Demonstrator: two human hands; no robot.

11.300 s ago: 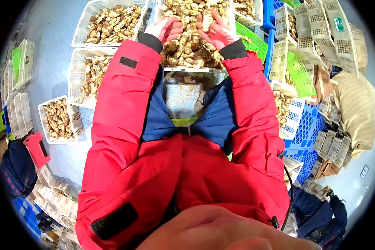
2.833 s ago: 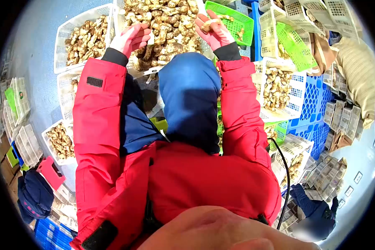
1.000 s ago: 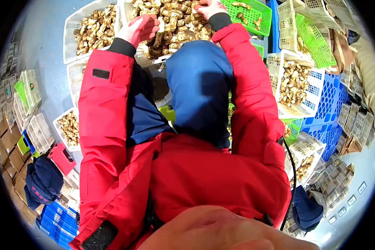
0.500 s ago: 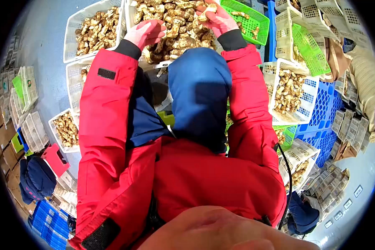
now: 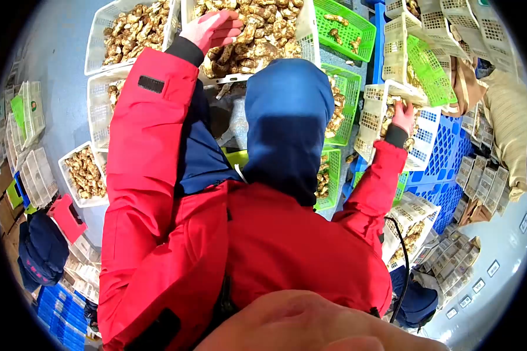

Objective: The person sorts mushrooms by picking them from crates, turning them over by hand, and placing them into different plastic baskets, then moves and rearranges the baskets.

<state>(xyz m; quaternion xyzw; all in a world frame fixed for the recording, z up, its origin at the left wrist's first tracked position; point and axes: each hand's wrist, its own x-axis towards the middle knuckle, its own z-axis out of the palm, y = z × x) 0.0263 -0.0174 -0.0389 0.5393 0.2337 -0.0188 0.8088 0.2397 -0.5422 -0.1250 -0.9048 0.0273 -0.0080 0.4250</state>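
Fingers outstretched and open, my left hand (image 5: 215, 29) hovers over the left side of the pile of brown-and-cream mushrooms (image 5: 266, 38). That pile lies in a large white crate (image 5: 240, 77) beyond my knee. My right hand (image 5: 402, 117) reaches into a white perforated crate (image 5: 368, 123) on the right that also contains mushrooms. Its fingers look apart, down among the mushrooms, and their tips are partly hard to make out. I see no mushroom lifted in either hand.
Beside the large crate are a green basket (image 5: 366, 44) with a few mushrooms and another green basket (image 5: 350, 96). More white crates (image 5: 96, 41) of mushrooms stand on the left. Blue pallets (image 5: 450, 155) lie under the right-hand crates. Stacked crates line both sides.
My right hand has moved from the large crate, where it held a mushroom, right and down into the right-hand white crate. My left hand has shifted slightly up and right.
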